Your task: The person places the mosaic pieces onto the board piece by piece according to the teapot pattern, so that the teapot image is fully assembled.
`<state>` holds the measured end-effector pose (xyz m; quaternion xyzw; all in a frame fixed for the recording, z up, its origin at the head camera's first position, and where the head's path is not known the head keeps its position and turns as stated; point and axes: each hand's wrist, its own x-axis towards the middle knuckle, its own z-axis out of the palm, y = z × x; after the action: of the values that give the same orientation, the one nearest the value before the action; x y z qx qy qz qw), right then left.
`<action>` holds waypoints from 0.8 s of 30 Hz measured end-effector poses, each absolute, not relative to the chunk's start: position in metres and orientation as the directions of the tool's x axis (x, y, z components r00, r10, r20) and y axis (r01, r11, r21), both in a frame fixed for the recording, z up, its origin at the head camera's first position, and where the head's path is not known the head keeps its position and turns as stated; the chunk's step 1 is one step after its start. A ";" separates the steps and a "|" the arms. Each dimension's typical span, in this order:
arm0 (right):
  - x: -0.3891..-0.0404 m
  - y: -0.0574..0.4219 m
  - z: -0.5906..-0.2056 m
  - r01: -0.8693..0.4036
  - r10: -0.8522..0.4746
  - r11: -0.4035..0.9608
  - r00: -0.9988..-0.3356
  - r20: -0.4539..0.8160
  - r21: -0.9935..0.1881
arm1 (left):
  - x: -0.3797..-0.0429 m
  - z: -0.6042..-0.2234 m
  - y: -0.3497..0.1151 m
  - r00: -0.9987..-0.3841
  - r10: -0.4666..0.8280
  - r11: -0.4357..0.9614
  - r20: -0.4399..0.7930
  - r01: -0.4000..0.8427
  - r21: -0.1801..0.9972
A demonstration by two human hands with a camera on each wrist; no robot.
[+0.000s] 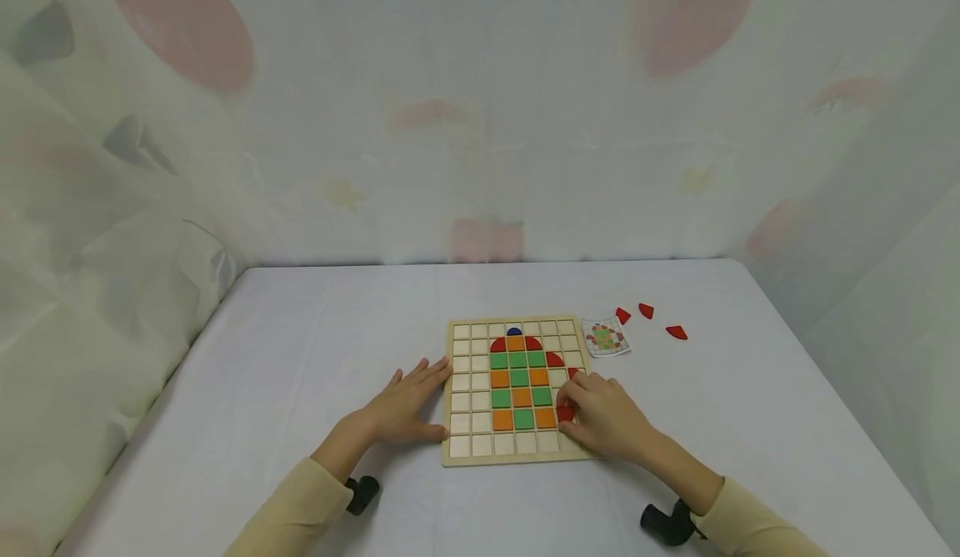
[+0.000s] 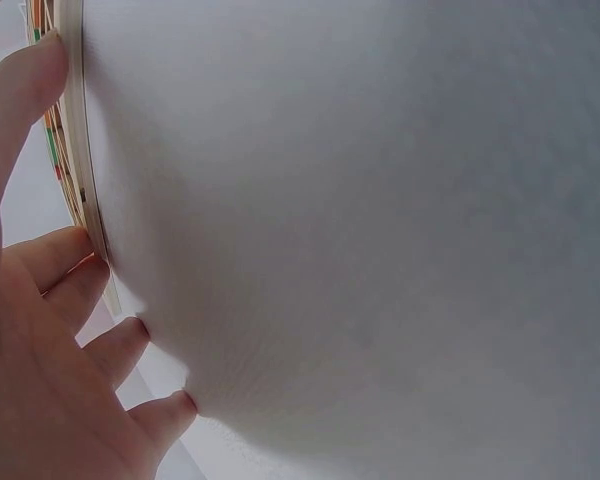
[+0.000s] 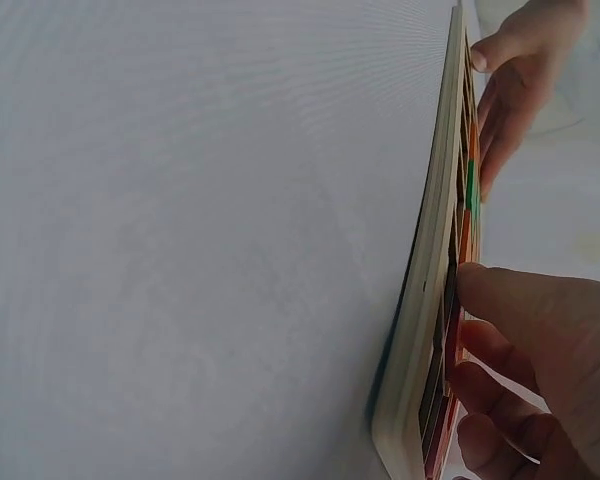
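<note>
A wooden grid board (image 1: 472, 449) lies on the table, with green and orange square tiles and several red quarter-round pieces in its cells. One blue piece (image 1: 513, 332) tops the pattern. My left hand (image 1: 405, 403) is spread along the board's left edge, thumb and fingertips touching it; the left wrist view shows the thumb (image 2: 25, 90) against the rim. Over the lower right cells, my right hand (image 1: 607, 415) has its thumb and curled fingers around a red quarter-round piece (image 1: 566, 413). In the right wrist view those fingertips (image 3: 470, 378) are right at the board's surface, partly hiding the piece.
A small pattern card (image 1: 606, 338) in colour lies against the board's upper right edge. Beyond it are loose red pieces, one (image 1: 646, 311) at the back and another (image 1: 677, 333) farther right. A white cloth covers the table (image 1: 337, 315), and patterned curtains hang behind and beside it.
</note>
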<state>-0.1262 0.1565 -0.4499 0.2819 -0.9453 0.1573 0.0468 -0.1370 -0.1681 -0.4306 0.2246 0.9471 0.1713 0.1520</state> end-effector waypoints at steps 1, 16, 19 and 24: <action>-0.126 0.157 -0.450 -0.546 -0.518 0.793 -0.838 0.174 -0.270 | -0.137 -0.431 -0.168 -0.853 0.479 0.839 -0.208 0.375 0.394; -0.132 0.163 -0.446 -0.571 -0.513 0.752 -0.821 0.251 -0.330 | -0.135 -0.427 -0.167 -0.852 0.480 0.837 -0.208 0.374 0.401; -0.136 0.169 -0.443 -0.554 -0.488 0.758 -0.832 0.262 -0.346 | -0.135 -0.427 -0.167 -0.852 0.482 0.835 -0.203 0.378 0.400; -0.145 0.185 -0.440 -0.510 -0.421 0.769 -0.858 0.294 -0.386 | -0.136 -0.428 -0.167 -0.852 0.484 0.834 -0.198 0.380 0.399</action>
<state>-0.1453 0.1847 -0.4401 0.2487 -0.9356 0.2315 0.0957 -0.1356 -0.1670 -0.4276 0.2283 0.9463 0.1755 0.1472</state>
